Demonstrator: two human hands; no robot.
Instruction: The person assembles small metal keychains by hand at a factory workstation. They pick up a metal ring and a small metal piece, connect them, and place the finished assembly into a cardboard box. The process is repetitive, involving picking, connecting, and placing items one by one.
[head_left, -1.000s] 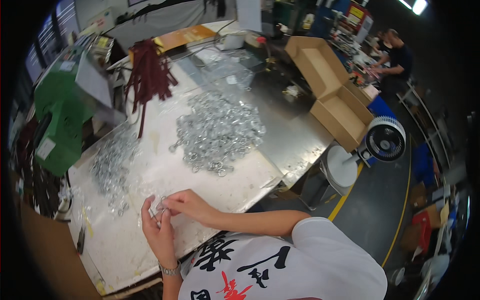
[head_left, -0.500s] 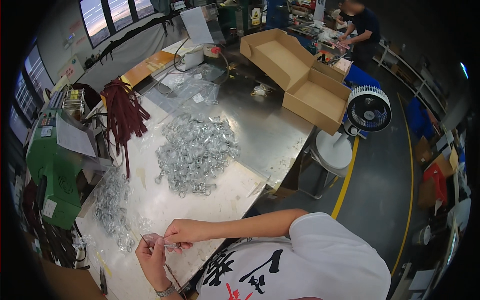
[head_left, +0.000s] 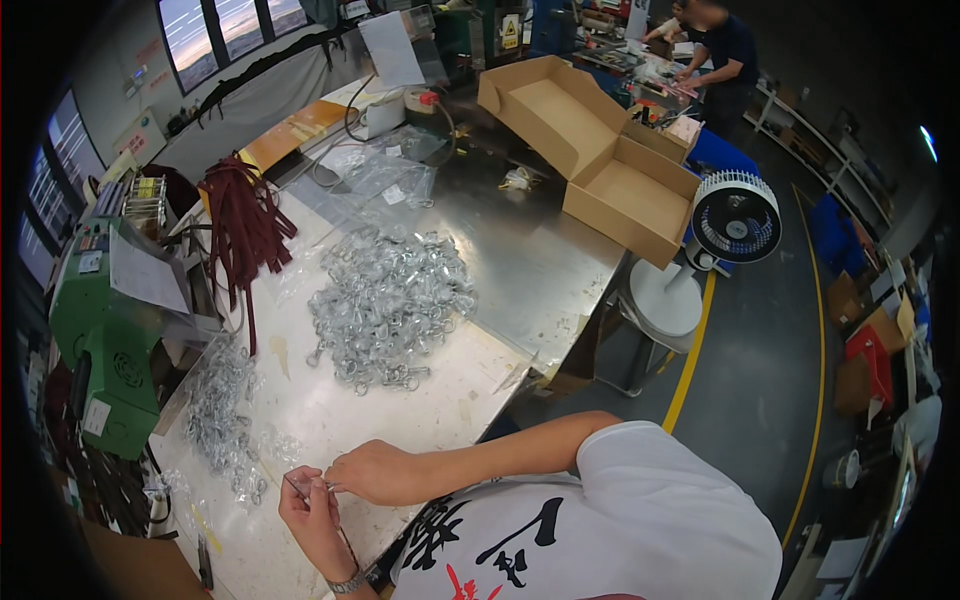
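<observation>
Metal-parts pile [head_left: 392,312] on table [head_left: 450,405], machine [head_left: 110,335] left, box [head_left: 632,205] farther back at right

the right hand [head_left: 378,473] has rolled over slightly (its curled lower fingers are now hidden).

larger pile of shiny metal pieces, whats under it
The larger pile of shiny metal pieces lies on a pale tabletop, which shows along its near and left edges. Whatever is directly beneath the middle is covered and cannot be seen.
</observation>
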